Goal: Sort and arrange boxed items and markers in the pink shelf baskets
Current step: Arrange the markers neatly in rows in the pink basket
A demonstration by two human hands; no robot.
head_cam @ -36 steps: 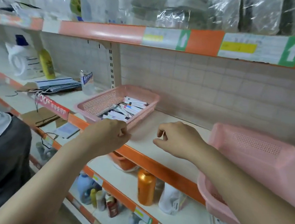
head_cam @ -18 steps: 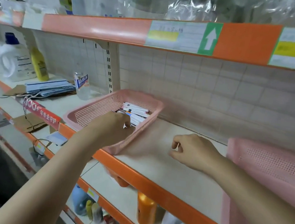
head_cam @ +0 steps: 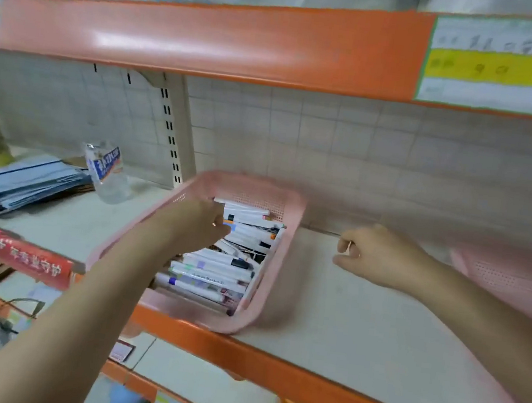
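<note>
I stand at a shop shelf with an orange front edge, a tiled back wall behind it and another orange-lipped shelf overhead. Nearest me, my forearms reach in from the bottom of the frame.

My left hand is inside the pink basket at centre frame, fingers curled down among the markers. I cannot tell whether they have closed on one; the knuckles hide the tips. The markers, white-barrelled with coloured caps, lie roughly crosswise and fill the basket's right half.

My right hand hovers over bare shelf to the right of the basket, fingers curled in, thumb and forefinger pinching something small and pale that I cannot identify. A second pink basket sits at the right edge, blurred.

Further back on the left are a water bottle and a stack of blue folded packs.

I judge the risks to be these: the basket's near corner overhangs the shelf edge, so pressing down there could tip it off; and pulling one marker from the pile could drag neighbours out of line.
</note>
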